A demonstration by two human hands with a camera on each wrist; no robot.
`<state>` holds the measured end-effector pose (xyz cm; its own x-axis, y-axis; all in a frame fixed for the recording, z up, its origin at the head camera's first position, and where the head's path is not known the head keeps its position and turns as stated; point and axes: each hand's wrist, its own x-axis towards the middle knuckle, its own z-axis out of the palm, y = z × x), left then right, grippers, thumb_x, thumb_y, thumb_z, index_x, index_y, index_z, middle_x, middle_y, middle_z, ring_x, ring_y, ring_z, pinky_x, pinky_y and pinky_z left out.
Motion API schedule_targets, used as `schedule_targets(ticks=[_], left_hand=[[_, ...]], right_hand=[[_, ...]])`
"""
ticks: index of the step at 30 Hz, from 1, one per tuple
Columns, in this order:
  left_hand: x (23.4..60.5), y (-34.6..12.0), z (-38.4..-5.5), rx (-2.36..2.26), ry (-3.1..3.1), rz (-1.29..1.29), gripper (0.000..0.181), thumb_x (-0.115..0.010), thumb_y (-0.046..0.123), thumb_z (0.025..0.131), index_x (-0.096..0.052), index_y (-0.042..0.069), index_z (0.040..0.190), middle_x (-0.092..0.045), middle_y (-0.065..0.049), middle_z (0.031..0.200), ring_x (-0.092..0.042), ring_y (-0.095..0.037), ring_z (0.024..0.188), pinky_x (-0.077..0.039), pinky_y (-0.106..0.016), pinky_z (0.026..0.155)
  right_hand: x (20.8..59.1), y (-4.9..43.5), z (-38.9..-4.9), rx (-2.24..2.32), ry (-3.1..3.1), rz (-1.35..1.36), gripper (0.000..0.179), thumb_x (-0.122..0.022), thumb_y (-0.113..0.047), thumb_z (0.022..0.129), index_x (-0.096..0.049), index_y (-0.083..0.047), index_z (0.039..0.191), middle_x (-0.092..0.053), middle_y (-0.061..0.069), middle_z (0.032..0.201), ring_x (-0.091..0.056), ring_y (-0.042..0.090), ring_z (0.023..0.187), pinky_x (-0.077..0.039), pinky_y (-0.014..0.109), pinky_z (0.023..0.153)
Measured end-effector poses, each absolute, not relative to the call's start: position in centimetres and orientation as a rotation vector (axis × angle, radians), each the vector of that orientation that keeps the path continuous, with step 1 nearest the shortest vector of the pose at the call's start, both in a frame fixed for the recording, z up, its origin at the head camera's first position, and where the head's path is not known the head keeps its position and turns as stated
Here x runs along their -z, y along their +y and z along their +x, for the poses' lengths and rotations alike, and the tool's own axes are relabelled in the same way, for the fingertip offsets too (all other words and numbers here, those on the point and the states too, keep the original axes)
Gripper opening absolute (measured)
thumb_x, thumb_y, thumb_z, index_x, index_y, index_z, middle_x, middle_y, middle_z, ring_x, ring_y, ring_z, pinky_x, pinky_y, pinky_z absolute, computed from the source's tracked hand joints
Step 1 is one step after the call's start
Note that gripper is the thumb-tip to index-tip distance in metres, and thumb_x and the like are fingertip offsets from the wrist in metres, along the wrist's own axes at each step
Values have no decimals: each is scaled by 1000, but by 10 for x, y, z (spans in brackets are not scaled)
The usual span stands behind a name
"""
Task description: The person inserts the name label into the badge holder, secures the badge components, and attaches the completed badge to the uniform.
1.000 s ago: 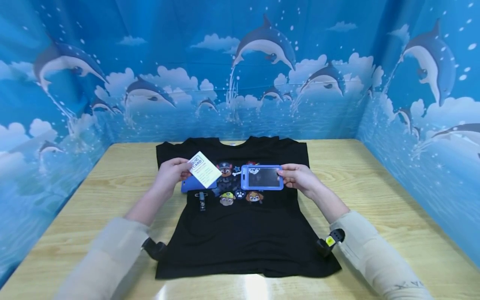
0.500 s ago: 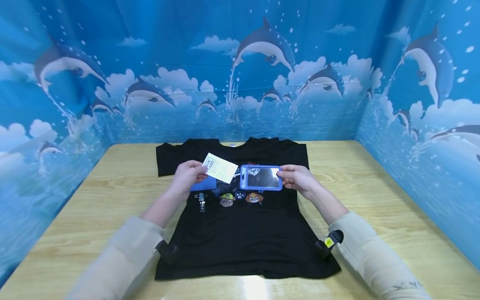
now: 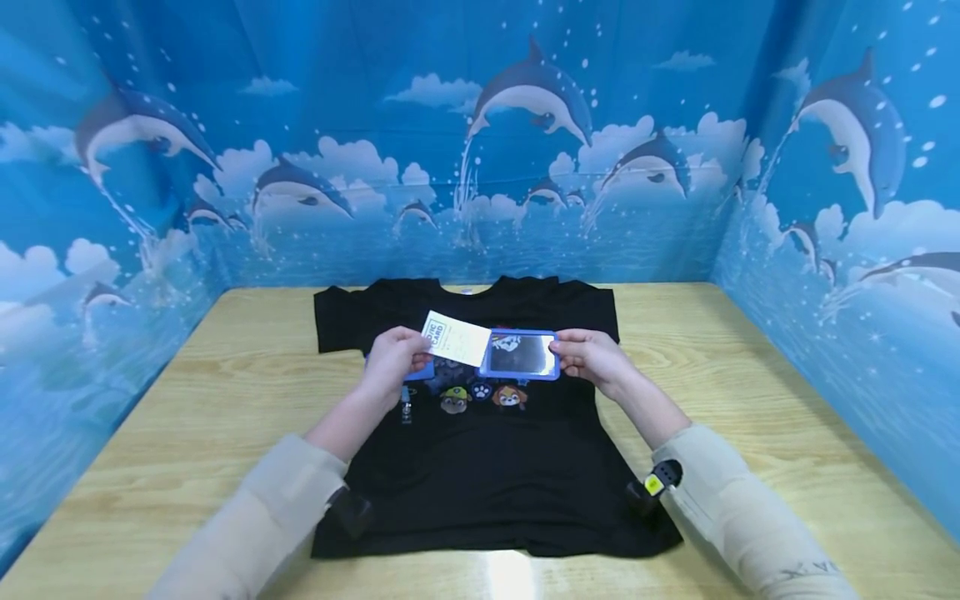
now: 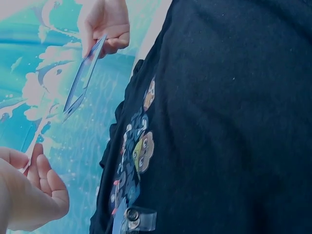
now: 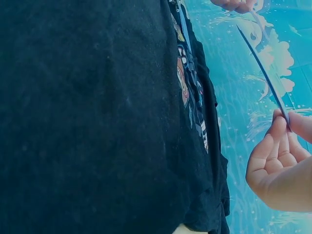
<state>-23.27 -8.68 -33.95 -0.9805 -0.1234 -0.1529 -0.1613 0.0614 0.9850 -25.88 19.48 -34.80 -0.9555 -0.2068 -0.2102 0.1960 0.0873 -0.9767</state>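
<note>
In the head view my left hand (image 3: pixel 393 358) pinches a white printed card (image 3: pixel 457 342) by its left end. The card's right edge meets or overlaps the left end of a blue card holder (image 3: pixel 521 358) with a see-through window; I cannot tell whether it is inside. Between thumb and fingers my right hand (image 3: pixel 592 358) grips the holder's right end. In the left wrist view the holder (image 4: pixel 73 105) hangs above the shirt, nearly edge-on. Another flat blue piece (image 3: pixel 420 372) lies on the shirt, partly behind the card and my left hand.
Beneath both hands a black T-shirt (image 3: pixel 495 475) with cartoon prints is spread on a wooden table (image 3: pixel 225 358). A small badge clip (image 3: pixel 407 408) lies on it, below the blue piece. Dolphin-printed curtains (image 3: pixel 480 225) close off the back and sides.
My left hand has moved right with the card, turning it flatter, until its edge reaches the holder. The right hand and holder have shifted slightly left.
</note>
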Motion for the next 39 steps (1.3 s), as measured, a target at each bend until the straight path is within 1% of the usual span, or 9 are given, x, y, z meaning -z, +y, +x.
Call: schedule_targets(ticks=[6,9,12,14,17,24,31,35,39], left_hand=[[344,-78,-232,-2188,2266,-294,12,-53,3,88,-54,-6,95,-58,-12,85,-57,-18,74,-45,-41,83],[345,-74,-231,-2199,2277,-307,12,-53,3,88,-54,-6,96,-57,-14,88,-58,-26,81,-45,-42,84],[346,-72,-231,-2196,2271,-326,14,-53,4,89,-53,-6,99,-55,-17,96,-57,-33,91,-44,-44,87],[347,-71,-231,-2194,2269,-330,15,-52,5,89,-52,-6,100,-54,-18,100,-56,-34,95,-44,-44,88],[348,-69,-231,-2197,2259,-325,15,-52,5,89,-52,-6,100,-54,-18,100,-55,-34,96,-44,-43,88],[354,-69,-232,-2171,2264,-288,12,-54,4,89,-54,-5,96,-55,-15,94,-56,-32,90,-44,-43,85],[358,-73,-231,-2093,2276,-264,12,-54,7,89,-55,-4,94,-55,-12,89,-53,-29,85,-43,-39,80],[359,-74,-231,-2069,2284,-234,12,-56,8,88,-57,-3,94,-55,-9,85,-52,-28,83,-43,-40,80],[358,-76,-230,-2042,2290,-202,14,-58,10,87,-58,-2,94,-55,-7,84,-51,-30,84,-42,-41,81]], right_hand=[[347,192,-259,1967,2042,-12,26,-58,-8,90,-51,7,111,-60,-1,73,-53,8,60,-45,21,61],[347,191,-260,1978,2026,-14,21,-58,-7,90,-53,4,107,-59,-2,71,-53,8,59,-45,21,60],[347,191,-260,1987,2010,-14,14,-58,-8,90,-55,0,102,-59,-2,70,-53,8,59,-45,21,59],[347,191,-260,1991,2005,-16,11,-58,-7,91,-56,-2,99,-59,-1,70,-53,8,59,-45,21,59],[346,191,-260,1998,1998,-21,9,-57,-7,91,-56,-2,98,-58,-1,70,-53,8,59,-45,21,59],[346,191,-260,1984,2019,-17,19,-57,-8,91,-53,3,106,-59,-1,71,-53,8,60,-45,21,61],[348,191,-261,1975,2013,-11,20,-57,-8,91,-53,4,107,-60,-1,72,-53,9,60,-45,21,61],[349,191,-261,1967,2021,-15,30,-57,-8,91,-49,9,114,-60,-1,74,-53,9,60,-46,21,62],[348,189,-261,1958,2028,-11,37,-57,-9,91,-46,12,120,-60,0,75,-52,9,61,-46,21,63]])
